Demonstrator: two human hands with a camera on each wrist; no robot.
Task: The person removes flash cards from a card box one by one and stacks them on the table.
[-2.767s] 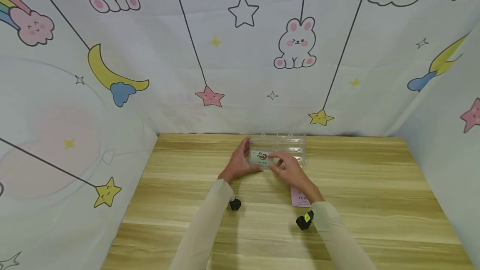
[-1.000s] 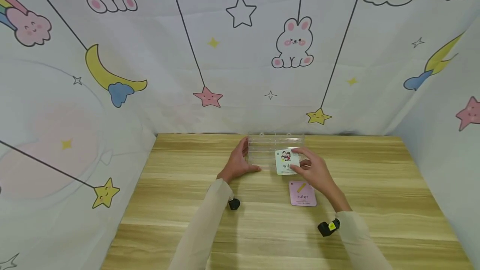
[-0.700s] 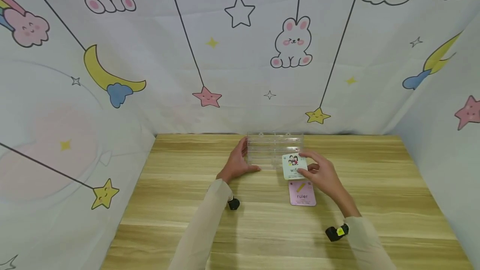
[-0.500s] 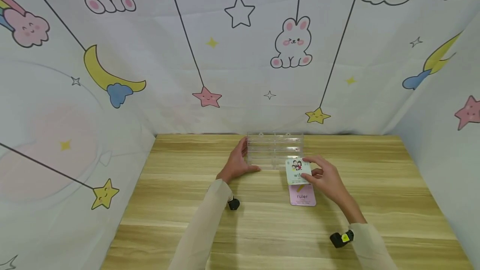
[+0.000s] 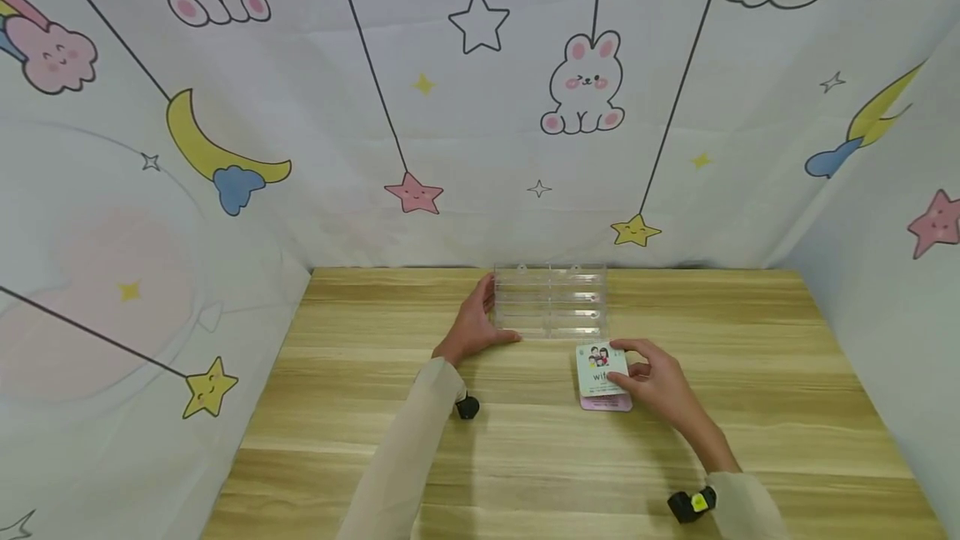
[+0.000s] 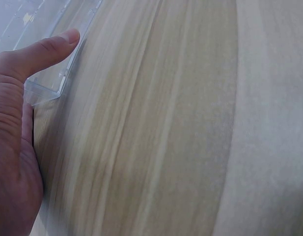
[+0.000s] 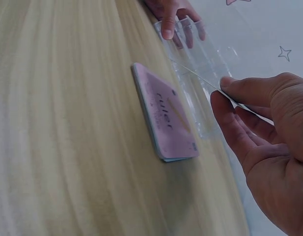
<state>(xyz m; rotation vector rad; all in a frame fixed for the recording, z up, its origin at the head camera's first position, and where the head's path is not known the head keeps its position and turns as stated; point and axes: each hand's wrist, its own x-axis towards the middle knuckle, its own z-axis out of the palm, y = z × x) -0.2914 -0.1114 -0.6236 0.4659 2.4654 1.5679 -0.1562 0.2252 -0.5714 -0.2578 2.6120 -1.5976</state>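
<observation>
My left hand (image 5: 474, 327) grips the left side of a clear plastic rack (image 5: 551, 307) with two columns of slots. In the left wrist view its thumb lies over the rack's near edge (image 6: 63, 81). Between thumb and fingers, my right hand (image 5: 660, 377) pinches the right edge of a pale green flash card (image 5: 596, 361) showing a family picture and the word "wife", partly under the thumb. That card, seen edge-on in the right wrist view, is held above a small stack topped by a pink "ruler" flash card (image 7: 166, 113). From the head, the green card covers most of the pink one.
The rack stands at the back of the wood-grain table (image 5: 375, 440), close to the white cartoon-printed curtain (image 5: 360, 232). Curtain panels also rise along the left and right sides. A small black camera (image 5: 467, 407) sits at the left wrist, another (image 5: 686, 507) at the right.
The right hand has lifted the wife card out of the rack's left column, then carried it right and toward the body, over the ruler card. The left hand has stayed on the rack.
</observation>
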